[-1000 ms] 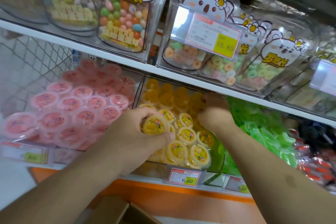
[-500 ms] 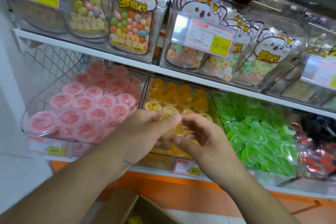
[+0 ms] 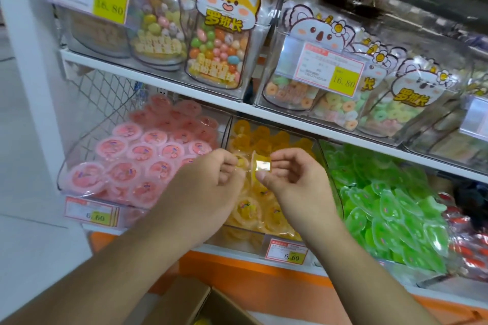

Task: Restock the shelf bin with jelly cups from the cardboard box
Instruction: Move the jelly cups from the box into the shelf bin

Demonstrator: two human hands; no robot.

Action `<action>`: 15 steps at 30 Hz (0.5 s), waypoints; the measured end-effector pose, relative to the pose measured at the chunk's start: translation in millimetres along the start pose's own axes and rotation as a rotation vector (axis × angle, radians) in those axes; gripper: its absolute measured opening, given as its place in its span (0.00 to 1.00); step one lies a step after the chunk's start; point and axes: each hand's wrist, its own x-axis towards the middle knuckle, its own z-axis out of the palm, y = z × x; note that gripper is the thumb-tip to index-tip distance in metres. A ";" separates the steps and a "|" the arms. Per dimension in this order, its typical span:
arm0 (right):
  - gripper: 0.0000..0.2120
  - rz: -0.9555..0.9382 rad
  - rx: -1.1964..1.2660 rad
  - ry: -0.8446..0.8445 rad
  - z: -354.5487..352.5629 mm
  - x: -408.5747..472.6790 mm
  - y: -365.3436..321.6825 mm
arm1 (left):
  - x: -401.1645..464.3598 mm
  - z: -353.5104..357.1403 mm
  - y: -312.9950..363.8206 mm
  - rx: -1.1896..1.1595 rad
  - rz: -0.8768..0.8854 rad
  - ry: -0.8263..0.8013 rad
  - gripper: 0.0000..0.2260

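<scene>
A clear shelf bin (image 3: pixel 335 185) on the lower shelf holds several yellow jelly cups (image 3: pixel 248 210). Both hands hover in front of it, close together. My right hand (image 3: pixel 293 179) pinches one yellow jelly cup (image 3: pixel 260 167) on its side between thumb and fingers. My left hand (image 3: pixel 208 185) has its fingers curled around another yellow jelly cup (image 3: pixel 240 161), mostly hidden by the fingers. An open cardboard box (image 3: pixel 200 303) shows at the bottom edge, with something yellow inside.
A bin of pink jelly cups (image 3: pixel 137 158) stands to the left and a bin of green jelly cups (image 3: pixel 390 208) to the right. The white upper shelf (image 3: pixel 237 107) carries candy bags (image 3: pixel 224 34) and price tags. A wire basket wall (image 3: pixel 105 97) sits far left.
The right hand pulled back from deep in the yellow bin and met the left hand in front of it; it now pinches a yellow cup. The view shifted right and down.
</scene>
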 end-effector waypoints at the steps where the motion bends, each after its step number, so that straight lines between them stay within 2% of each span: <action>1: 0.15 0.003 -0.079 0.011 6.2 12.2 1.9 | 1.7 -1.8 -4.3 0.097 0.022 0.036 0.11; 4: 0.13 -0.046 -0.353 0.000 23.4 44.4 7.4 | 2.8 -3.8 -15.3 0.281 0.037 0.022 0.17; 7: 0.15 -0.089 -0.582 -0.079 35.0 61.2 11.9 | 1.2 -4.2 -18.5 0.314 -0.010 -0.042 0.17; 15: 0.18 -0.153 -0.702 -0.157 44.5 60.7 13.5 | 2.1 -4.0 -25.2 0.322 -0.008 -0.058 0.16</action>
